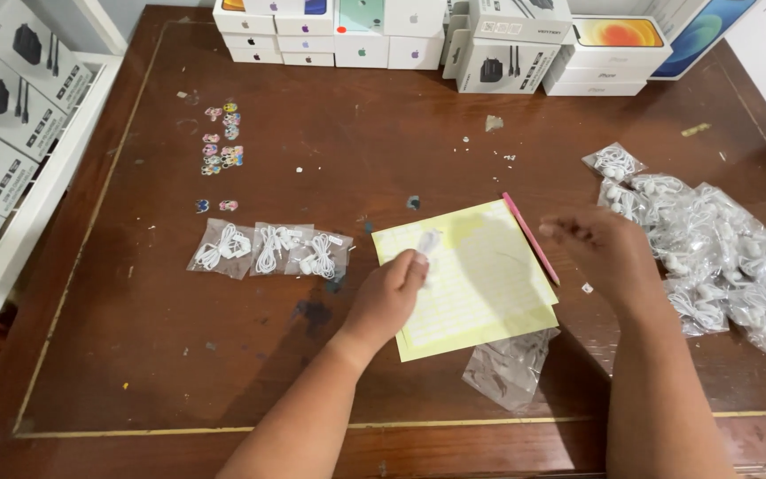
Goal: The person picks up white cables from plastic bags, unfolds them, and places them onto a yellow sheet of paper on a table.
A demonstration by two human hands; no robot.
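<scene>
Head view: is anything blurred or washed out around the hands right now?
Head view: the right hand is smeared by motion blur, fingertips indistinct; the left hand is sharper, though the small pale thing at its fingertips is blurred; the yellow sheet looks slightly washed out in the middle; the bagged earphones glint with glare; the table and boxes are in focus.

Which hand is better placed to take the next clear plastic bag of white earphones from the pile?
The right hand, probably. It hovers beside the pile of clear plastic bags of white earphones at the table's right edge, while the left hand rests on the yellow paper sheet, pinching something small and pale.
</scene>
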